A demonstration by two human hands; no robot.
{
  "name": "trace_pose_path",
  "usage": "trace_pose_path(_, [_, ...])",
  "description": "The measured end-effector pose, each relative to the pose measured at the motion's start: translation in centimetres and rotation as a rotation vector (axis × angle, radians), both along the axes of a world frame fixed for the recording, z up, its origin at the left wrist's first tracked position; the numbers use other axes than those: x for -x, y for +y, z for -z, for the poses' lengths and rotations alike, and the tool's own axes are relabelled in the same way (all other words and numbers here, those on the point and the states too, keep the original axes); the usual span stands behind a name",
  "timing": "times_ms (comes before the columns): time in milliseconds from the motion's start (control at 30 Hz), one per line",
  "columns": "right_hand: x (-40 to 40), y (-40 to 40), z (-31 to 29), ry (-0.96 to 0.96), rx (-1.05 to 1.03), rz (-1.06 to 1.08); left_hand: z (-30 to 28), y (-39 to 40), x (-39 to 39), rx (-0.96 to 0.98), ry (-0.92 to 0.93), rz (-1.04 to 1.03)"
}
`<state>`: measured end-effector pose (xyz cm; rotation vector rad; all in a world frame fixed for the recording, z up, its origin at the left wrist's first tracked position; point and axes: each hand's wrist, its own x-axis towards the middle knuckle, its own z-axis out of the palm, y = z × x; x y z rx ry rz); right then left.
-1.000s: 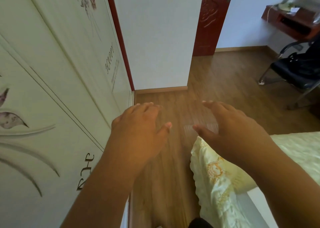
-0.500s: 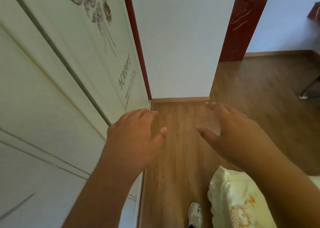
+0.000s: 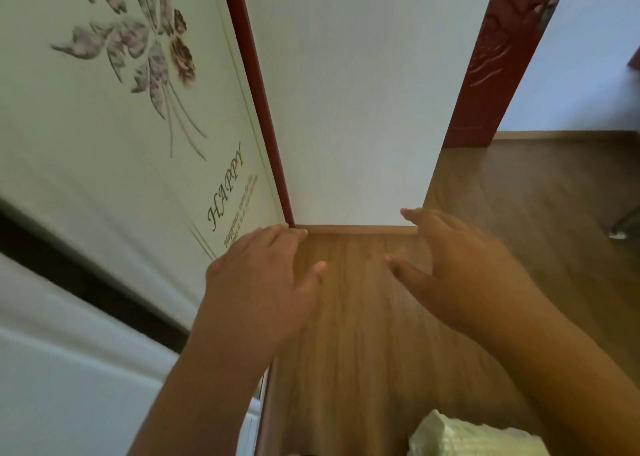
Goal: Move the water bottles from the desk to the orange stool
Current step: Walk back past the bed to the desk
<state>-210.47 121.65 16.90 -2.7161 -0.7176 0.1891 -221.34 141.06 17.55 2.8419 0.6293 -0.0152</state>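
White wall [image 3: 346, 109] looms nearer than before, both hands' fingers [image 3: 277, 237] spread, holding nothing, chair gone.

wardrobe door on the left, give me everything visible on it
The wardrobe door fills the left of the view: a pale cream, smooth panel printed with a purple-brown flower spray and the script word "HAPPY" above smaller unreadable lines. A dark red frame strip edges its far side. It looks closed. The left hand hovers in front; contact cannot be told.

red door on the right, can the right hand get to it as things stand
Probably not without walking closer: the right hand hovers open over bare wood floor, and the red door stands well beyond it. Nothing blocks the way.
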Motion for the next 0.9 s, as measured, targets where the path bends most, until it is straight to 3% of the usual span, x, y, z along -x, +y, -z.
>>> trace_pose_path(267, [-9.0,1.9,0.2,0.002,0.048,0.185,1.4,3.4,-12.2,0.03,-0.037,0.141])
trace_pose_path(600, [-20.2,7.7,-2.3,0.027,0.072,0.46,-0.6,9.6,-30.2,-0.015,0.069,0.384])
trace_pose_path(900, [-25.3,10.1,-1.1,0.1,0.121,0.648,1.1,12.0,-39.0,0.036,0.054,0.552])
